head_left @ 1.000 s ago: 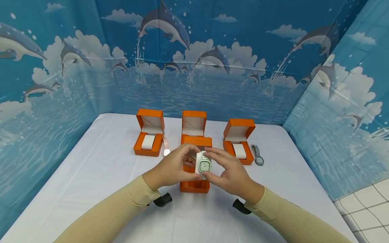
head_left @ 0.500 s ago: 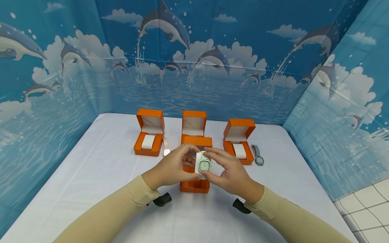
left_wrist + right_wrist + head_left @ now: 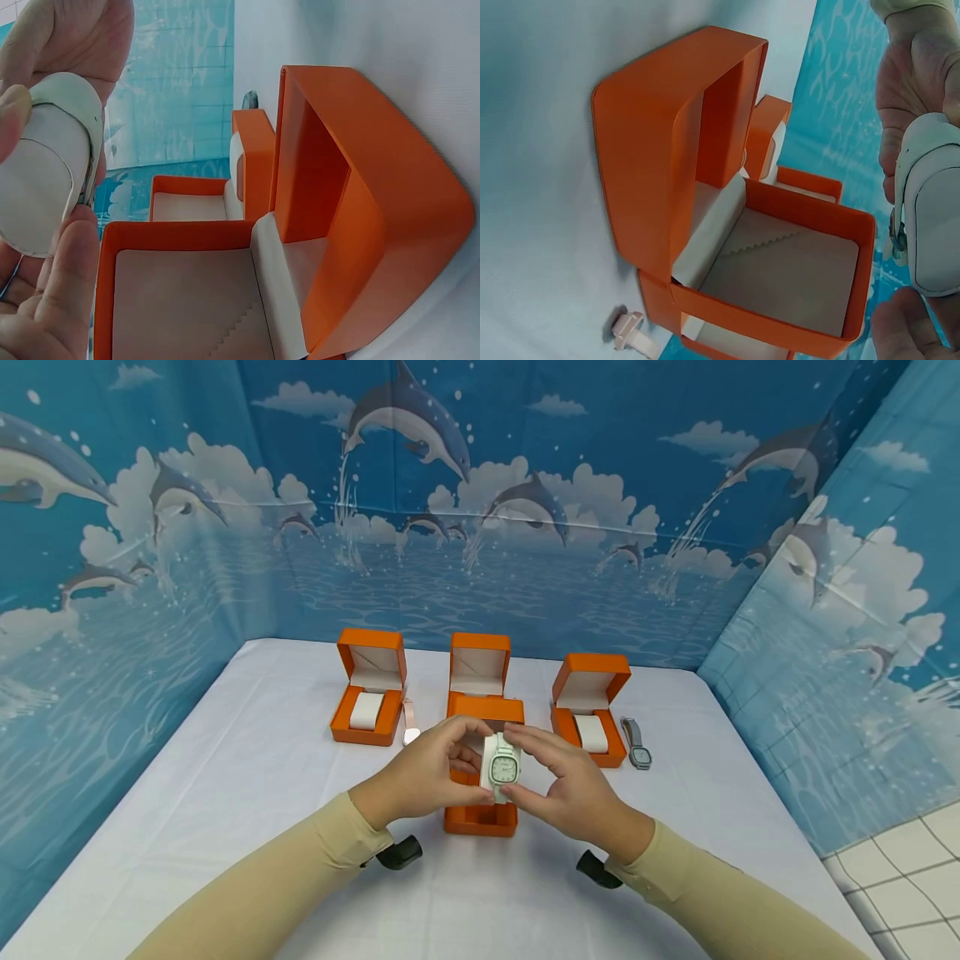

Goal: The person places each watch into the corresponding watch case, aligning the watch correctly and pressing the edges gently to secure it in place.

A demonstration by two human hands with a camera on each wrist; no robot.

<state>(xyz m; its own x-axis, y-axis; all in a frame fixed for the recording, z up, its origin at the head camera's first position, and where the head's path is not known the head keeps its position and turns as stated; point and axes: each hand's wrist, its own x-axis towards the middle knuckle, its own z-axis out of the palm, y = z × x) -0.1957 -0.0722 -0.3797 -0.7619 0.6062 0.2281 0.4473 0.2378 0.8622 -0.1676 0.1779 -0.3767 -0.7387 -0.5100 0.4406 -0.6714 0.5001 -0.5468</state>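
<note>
A pale green wristwatch [image 3: 505, 769] is wrapped around a white watch cushion [image 3: 34, 180], face toward me. My left hand [image 3: 427, 772] grips the cushion from the left, thumb at its lower end and fingers at the upper end. From the other side my right hand [image 3: 577, 789] holds the watch, its thumb low on the strap and its fingertips at the top. Both hands are above an open orange watch box [image 3: 481, 822], which they partly cover. In the left wrist view that box [image 3: 420, 165] has a vacant inner compartment.
Behind stand more open orange boxes: one at left [image 3: 367, 689], one in the middle [image 3: 480, 664], one at right [image 3: 591, 710]. A pink-strapped watch [image 3: 410, 727] lies by the left box, a grey watch [image 3: 636, 743] by the right one. A dolphin-print curtain [image 3: 480, 585] closes the back.
My right fingertips have shifted slightly up along the strap, so more of it shows above the watch face. The boxes and the other watches stay where they were.
</note>
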